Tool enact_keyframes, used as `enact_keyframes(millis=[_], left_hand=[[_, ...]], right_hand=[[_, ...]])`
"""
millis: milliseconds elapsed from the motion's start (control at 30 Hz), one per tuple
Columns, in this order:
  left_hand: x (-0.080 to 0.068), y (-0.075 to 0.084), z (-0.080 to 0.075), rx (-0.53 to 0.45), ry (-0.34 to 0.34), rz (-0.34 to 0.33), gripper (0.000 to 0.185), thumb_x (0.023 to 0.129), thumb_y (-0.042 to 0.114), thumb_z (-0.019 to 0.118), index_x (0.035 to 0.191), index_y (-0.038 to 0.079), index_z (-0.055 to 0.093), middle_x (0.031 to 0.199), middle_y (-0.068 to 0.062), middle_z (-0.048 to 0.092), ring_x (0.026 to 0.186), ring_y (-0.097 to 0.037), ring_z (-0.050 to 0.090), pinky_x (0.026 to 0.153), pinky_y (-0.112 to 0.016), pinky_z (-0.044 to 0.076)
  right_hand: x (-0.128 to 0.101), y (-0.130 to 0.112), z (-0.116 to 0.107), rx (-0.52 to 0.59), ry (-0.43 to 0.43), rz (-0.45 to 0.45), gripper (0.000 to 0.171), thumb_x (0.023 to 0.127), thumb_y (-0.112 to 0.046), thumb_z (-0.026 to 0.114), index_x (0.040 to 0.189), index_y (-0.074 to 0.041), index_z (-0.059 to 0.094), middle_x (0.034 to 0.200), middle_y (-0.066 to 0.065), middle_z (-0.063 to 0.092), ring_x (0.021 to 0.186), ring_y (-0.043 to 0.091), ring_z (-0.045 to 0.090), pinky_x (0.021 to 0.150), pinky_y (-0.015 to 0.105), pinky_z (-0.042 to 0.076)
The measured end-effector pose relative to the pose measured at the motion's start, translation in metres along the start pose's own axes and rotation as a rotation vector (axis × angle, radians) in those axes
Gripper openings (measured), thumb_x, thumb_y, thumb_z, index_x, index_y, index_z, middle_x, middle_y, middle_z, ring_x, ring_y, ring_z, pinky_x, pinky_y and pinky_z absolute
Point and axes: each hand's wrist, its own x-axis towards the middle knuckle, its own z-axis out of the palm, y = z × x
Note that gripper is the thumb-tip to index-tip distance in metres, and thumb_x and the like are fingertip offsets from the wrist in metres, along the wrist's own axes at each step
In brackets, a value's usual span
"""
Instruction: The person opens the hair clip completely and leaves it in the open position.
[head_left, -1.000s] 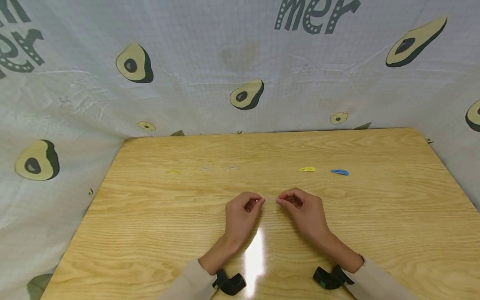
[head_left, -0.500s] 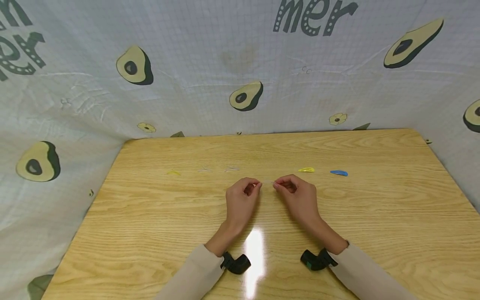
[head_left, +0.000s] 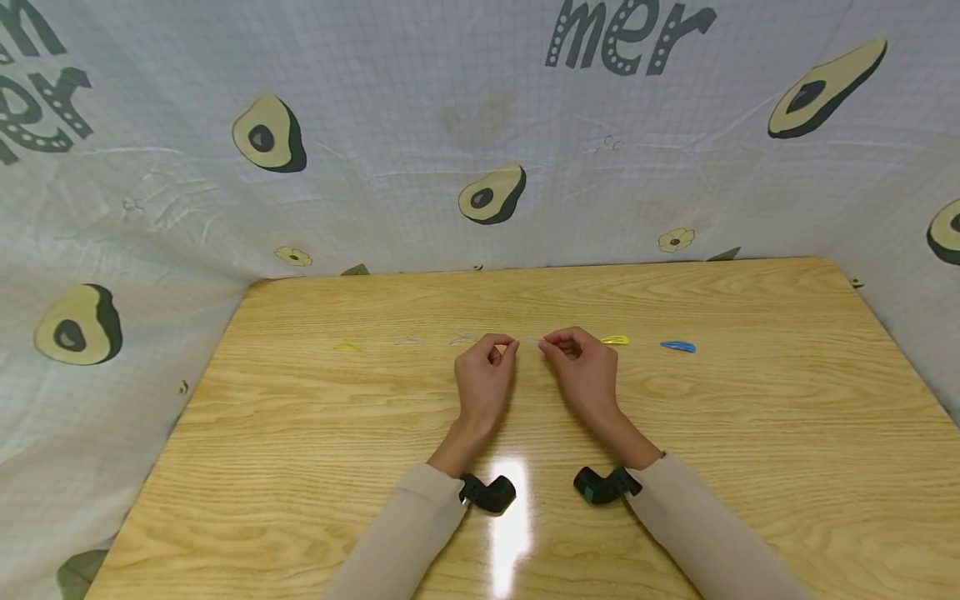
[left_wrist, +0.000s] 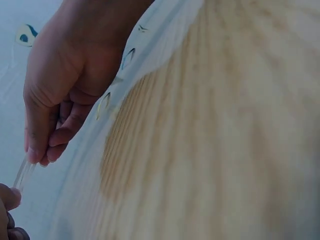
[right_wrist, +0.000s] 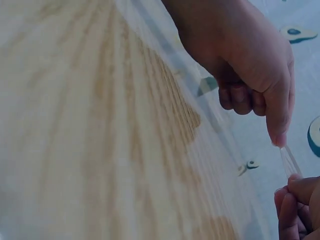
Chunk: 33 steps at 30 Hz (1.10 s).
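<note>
Your left hand (head_left: 482,382) and right hand (head_left: 588,375) each pinch one end of the clear strip (right_wrist: 290,161), presumably keeping it straight.

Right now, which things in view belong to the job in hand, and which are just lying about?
In the job:
left hand
right hand
clear strip pinched between them

Apparently just lying about:
blue hair clip
yellow hair clip
thin yellow piece
pale piece
another pale piece

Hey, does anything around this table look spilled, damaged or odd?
Mainly, a faint brownish blotch on the backdrop, above the middle avocado print, looks like a stain. The bright patch on the table looks like glare, not a spill.
</note>
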Motion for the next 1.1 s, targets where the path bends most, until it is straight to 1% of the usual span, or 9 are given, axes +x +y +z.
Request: enact_keyframes(millis=[100,233,400,500,633,767,900,1100], left_hand=[[0.002,-0.003,0.004,0.005,0.011,-0.025,0.005,0.085,0.005,0.072,0.082,0.0,0.072,0.051,0.003,0.039,0.045,-0.004,0.033,0.043,-0.02,0.027],[0.004,-0.009,0.009,0.024,0.025,-0.07,0.006,0.085,0.006,0.072,0.081,0.001,0.072,0.051,0.004,0.039,0.045,-0.005,0.033,0.043,-0.021,0.027],[0.007,-0.015,0.015,0.073,0.043,-0.102,0.007,0.085,0.009,0.073,0.081,0.002,0.073,0.051,0.003,0.041,0.045,-0.006,0.035,0.045,-0.021,0.028],[0.009,-0.017,0.017,0.106,0.051,-0.116,0.008,0.086,0.01,0.072,0.082,0.003,0.073,0.051,0.003,0.043,0.045,-0.007,0.036,0.044,-0.022,0.029],[0.013,-0.016,0.018,0.166,0.073,-0.123,0.008,0.086,0.011,0.072,0.083,0.004,0.074,0.052,0.002,0.049,0.044,-0.008,0.04,0.043,-0.024,0.031],[0.014,-0.013,0.019,0.231,0.092,-0.132,0.007,0.086,0.012,0.073,0.084,0.005,0.075,0.058,-0.001,0.06,0.047,-0.009,0.048,0.044,-0.025,0.037],[0.016,-0.013,0.02,0.271,0.079,-0.165,0.009,0.086,0.014,0.072,0.085,0.005,0.076,0.066,-0.004,0.067,0.052,-0.013,0.058,0.045,-0.029,0.043],[0.017,-0.016,0.019,0.339,0.026,-0.206,0.01,0.087,0.015,0.072,0.085,0.007,0.076,0.073,-0.004,0.07,0.059,-0.016,0.065,0.049,-0.032,0.049]], right_hand=[[0.003,0.004,0.004,0.011,0.02,0.002,0.009,0.084,-0.014,0.075,0.086,-0.005,0.072,0.078,0.005,0.07,0.067,0.016,0.065,0.06,0.02,0.048],[0.007,0.011,0.01,0.007,0.021,0.014,0.009,0.085,-0.014,0.075,0.087,-0.005,0.072,0.078,0.006,0.069,0.068,0.017,0.065,0.06,0.02,0.048],[0.013,0.015,0.015,-0.018,0.026,0.015,0.009,0.085,-0.013,0.074,0.087,-0.005,0.072,0.077,0.007,0.069,0.068,0.017,0.064,0.061,0.025,0.049],[0.016,0.017,0.017,-0.036,0.014,0.016,0.009,0.086,-0.014,0.074,0.087,-0.005,0.073,0.077,0.007,0.069,0.068,0.017,0.064,0.061,0.028,0.049],[0.021,0.019,0.02,-0.07,-0.016,0.022,0.011,0.086,-0.016,0.074,0.087,-0.005,0.073,0.076,0.006,0.069,0.067,0.017,0.063,0.061,0.03,0.05],[0.026,0.019,0.021,-0.102,-0.04,0.026,0.012,0.086,-0.018,0.074,0.087,-0.006,0.073,0.076,0.006,0.069,0.066,0.017,0.064,0.062,0.033,0.051],[0.028,0.019,0.021,-0.117,-0.052,0.031,0.012,0.086,-0.018,0.074,0.087,-0.006,0.073,0.077,0.005,0.069,0.067,0.017,0.064,0.063,0.034,0.051],[0.028,0.019,0.022,-0.123,-0.075,0.043,0.011,0.087,-0.017,0.073,0.087,-0.006,0.073,0.077,0.005,0.069,0.067,0.017,0.064,0.064,0.034,0.051]])
